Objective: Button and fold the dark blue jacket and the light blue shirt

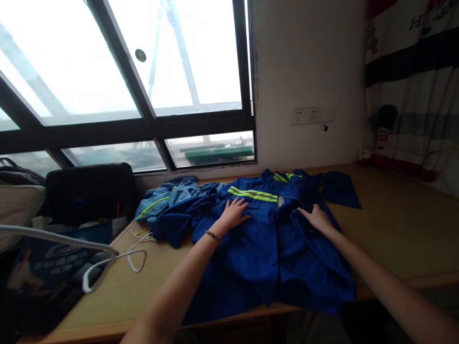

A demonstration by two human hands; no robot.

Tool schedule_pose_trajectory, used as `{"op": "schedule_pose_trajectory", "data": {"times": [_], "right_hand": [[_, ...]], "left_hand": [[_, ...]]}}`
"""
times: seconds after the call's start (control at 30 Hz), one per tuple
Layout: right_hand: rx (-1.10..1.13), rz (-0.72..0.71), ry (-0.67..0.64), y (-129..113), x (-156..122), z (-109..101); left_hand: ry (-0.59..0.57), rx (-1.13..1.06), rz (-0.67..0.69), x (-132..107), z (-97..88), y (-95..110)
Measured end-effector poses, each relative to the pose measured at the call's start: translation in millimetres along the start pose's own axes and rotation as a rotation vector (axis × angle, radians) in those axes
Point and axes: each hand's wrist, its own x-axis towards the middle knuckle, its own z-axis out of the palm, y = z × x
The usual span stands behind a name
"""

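Observation:
A dark blue work jacket [251, 248] with yellow-and-grey reflective strips is spread on the table, its front upward and its lower edge hanging over the near side. My left hand [234, 213] lies on the chest of the jacket, just under the reflective strip, with its fingers spread. At the jacket's right front my right hand [317, 219] grips the blue cloth beside an opened fold. Part of those fingers is hidden by the fabric. Against the jacket's left sleeve lies a crumpled lighter blue garment [161, 196] with a yellow strip.
A white cable [134, 258] curls over the left of the wooden table [394, 229]. Bags, among them a printed blue bag [50, 263], stand at the left edge. Behind are a window [186, 57] and a wall socket [311, 115]; a curtain [412, 86] hangs at right.

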Motion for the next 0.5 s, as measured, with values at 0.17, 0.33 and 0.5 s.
{"op": "schedule_pose_trajectory", "data": {"times": [0.17, 0.33, 0.5], "right_hand": [[0.443, -0.047, -0.163, -3, -34, -25], [0.897, -0.43, -0.509, -53, -100, -91], [0.439, -0.926, -0.778, -82, -163, -92]], "left_hand": [[-0.04, 0.05, -0.24, 4, 21.8, -31], [-0.015, 0.082, -0.241, 4, 30.0, -33], [-0.003, 0.109, -0.234, 4, 32.3, -35]]}}
